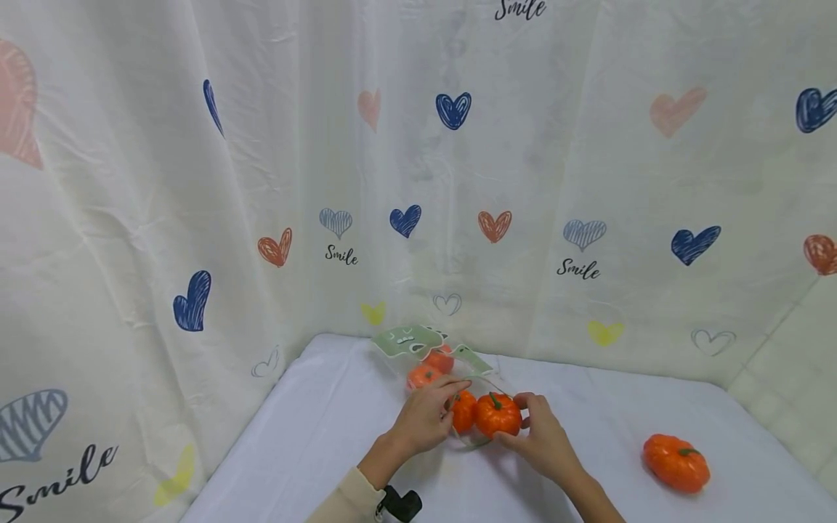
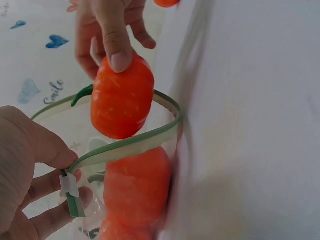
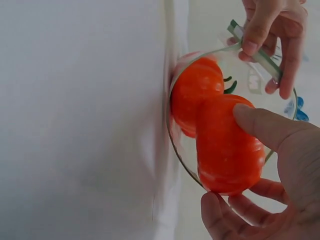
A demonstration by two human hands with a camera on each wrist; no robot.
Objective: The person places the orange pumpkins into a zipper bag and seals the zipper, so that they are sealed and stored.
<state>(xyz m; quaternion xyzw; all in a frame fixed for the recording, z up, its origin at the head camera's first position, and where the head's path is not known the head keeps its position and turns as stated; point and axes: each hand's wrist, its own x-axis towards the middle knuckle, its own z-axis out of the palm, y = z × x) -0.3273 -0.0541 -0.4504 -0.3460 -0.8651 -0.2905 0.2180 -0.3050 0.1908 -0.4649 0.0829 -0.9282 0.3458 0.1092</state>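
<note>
A clear bag with a green rim (image 1: pixel 418 341) lies on the white table (image 1: pixel 314 436) and holds several orange pumpkins (image 1: pixel 425 375). My left hand (image 1: pixel 445 396) pinches the bag's green rim (image 2: pixel 125 147) and keeps the mouth wide. My right hand (image 1: pixel 525 423) grips another orange pumpkin (image 1: pixel 498 414) by thumb and fingers, right at the bag's mouth. In the left wrist view this pumpkin (image 2: pixel 122 97) sits partway across the rim, above one inside the bag (image 2: pixel 137 185). The right wrist view shows the held pumpkin (image 3: pixel 227 145) touching one inside the bag (image 3: pixel 197 92).
One more orange pumpkin (image 1: pixel 676 461) lies on the table to the right, apart from the bag. A heart-printed curtain (image 1: pixel 458 181) hangs close behind and to the left of the table. The table's far edge meets the curtain.
</note>
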